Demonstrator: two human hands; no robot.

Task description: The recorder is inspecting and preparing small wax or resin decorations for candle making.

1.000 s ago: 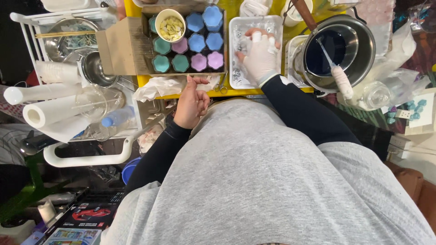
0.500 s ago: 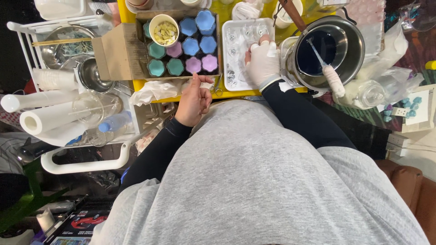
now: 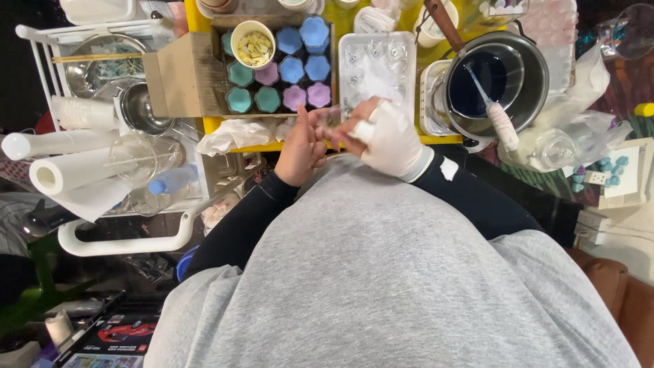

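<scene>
A small clear piece [image 3: 332,117] — too blurred to tell its kind — sits between the two hands at the near edge of the yellow table [image 3: 225,125], just in front of the clear plastic tray [image 3: 379,67]. The left hand [image 3: 302,146], bare, has its fingers curled and its fingertips up against the piece; the right hand [image 3: 386,136], in a white glove, closes thumb and fingers toward it from the other side, though which hand truly grips it I cannot tell. Behind the tray's left side stands a cardboard box [image 3: 178,76] holding flower-shaped moulds [image 3: 293,71] in blue, teal and pink, with a cup of pale chips [image 3: 253,43]. To the right sits a metal pot [image 3: 503,75] of dark blue liquid with a stirrer [image 3: 496,112] resting in it. Crumpled tissue [image 3: 231,133] lies just left of the left hand — paper rolls [image 3: 61,174] farther left.
</scene>
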